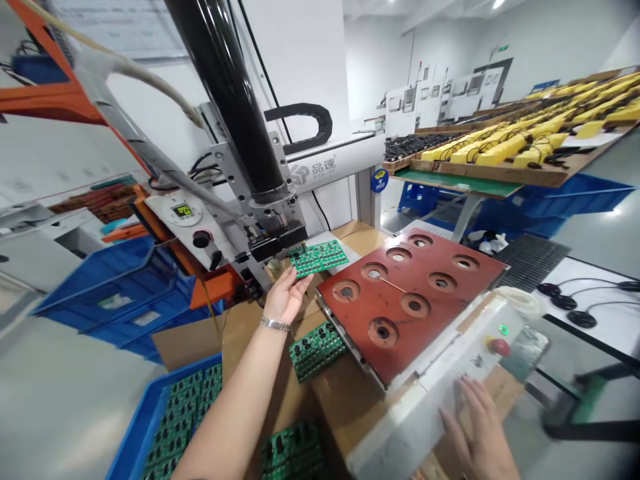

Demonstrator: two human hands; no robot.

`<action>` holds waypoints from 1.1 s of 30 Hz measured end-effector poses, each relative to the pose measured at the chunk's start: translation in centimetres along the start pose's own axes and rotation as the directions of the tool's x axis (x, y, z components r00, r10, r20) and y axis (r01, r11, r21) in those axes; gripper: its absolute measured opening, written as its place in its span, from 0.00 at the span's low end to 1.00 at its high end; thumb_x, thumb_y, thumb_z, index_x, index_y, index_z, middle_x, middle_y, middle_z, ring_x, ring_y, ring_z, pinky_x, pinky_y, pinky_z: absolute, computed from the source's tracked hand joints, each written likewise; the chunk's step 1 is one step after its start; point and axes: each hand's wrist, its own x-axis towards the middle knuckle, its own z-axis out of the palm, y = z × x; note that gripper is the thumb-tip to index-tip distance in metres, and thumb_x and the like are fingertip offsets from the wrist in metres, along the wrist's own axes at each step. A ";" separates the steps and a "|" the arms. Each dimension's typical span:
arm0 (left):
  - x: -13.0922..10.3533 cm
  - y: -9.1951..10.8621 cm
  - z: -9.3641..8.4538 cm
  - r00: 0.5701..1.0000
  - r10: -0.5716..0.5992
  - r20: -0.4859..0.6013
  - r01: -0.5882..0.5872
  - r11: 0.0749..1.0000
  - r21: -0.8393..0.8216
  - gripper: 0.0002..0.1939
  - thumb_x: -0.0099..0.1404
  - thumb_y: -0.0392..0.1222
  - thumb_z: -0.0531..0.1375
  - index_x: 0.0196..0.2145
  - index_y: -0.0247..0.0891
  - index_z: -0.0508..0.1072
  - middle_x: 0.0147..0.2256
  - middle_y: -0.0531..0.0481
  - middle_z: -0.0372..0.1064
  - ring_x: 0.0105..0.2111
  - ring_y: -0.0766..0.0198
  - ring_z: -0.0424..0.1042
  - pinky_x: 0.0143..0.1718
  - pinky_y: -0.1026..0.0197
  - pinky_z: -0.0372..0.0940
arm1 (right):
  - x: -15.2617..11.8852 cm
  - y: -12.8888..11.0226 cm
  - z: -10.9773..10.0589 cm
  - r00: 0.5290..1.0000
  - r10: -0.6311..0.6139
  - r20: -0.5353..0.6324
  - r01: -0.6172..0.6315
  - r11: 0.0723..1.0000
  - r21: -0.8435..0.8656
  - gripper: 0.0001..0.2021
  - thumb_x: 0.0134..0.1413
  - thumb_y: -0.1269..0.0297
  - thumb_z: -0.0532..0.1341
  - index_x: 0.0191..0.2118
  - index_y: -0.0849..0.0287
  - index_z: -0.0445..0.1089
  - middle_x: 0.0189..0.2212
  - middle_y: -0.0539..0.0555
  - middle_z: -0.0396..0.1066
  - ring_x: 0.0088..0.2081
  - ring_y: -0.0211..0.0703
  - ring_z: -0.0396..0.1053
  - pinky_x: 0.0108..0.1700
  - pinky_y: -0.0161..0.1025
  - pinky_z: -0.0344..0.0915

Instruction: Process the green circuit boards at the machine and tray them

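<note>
My left hand (287,295) grips the near left corner of a green circuit board (323,257), which is held up beneath the machine's black head (277,241). On the cardboard-covered bench below lies a stack of circuit boards (317,350). To the right is a red fixture plate (370,303) with several round recesses; a thin stick lies across it. My right hand (477,423) rests on the white front panel (425,400) of the machine, fingers apart and holding nothing, near a silver button and a red knob (499,347).
A blue bin (131,427) full of circuit boards stands at lower left, with more boards (295,450) at bottom centre. Blue crates (115,293) are stacked at left. Yellow parts (505,147) cover a table at back right. Black round parts with cables (583,319) lie at right.
</note>
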 end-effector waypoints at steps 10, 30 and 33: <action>-0.2 0.2 0.2 1.000 0.001 0.011 -0.001 1.000 -0.003 0.05 0.62 0.28 0.56 0.31 0.31 0.72 0.31 0.50 0.74 0.32 0.65 0.74 0.38 0.55 0.70 | -0.1 0.2 0.0 1.000 0.003 0.008 -0.003 1.000 -0.010 0.30 0.56 0.47 0.52 0.58 0.65 0.53 0.52 0.68 0.59 0.57 0.65 0.54 0.52 0.64 0.60; -0.8 0.4 -0.3 0.999 -0.022 0.034 0.021 1.000 0.010 0.09 0.63 0.26 0.53 0.35 0.29 0.73 0.34 0.46 0.76 0.32 0.65 0.74 0.39 0.58 0.71 | -0.1 0.3 -0.1 1.000 0.005 0.013 -0.004 1.000 -0.003 0.30 0.57 0.49 0.52 0.58 0.65 0.52 0.51 0.68 0.59 0.57 0.64 0.54 0.52 0.63 0.60; -0.6 0.5 -0.3 1.000 -0.011 0.025 0.011 1.000 0.010 0.08 0.63 0.26 0.54 0.35 0.29 0.73 0.34 0.47 0.75 0.33 0.65 0.74 0.38 0.58 0.71 | -0.2 0.5 0.0 1.000 0.000 0.010 0.000 1.000 0.001 0.30 0.57 0.49 0.53 0.58 0.66 0.53 0.51 0.68 0.60 0.57 0.65 0.54 0.51 0.63 0.61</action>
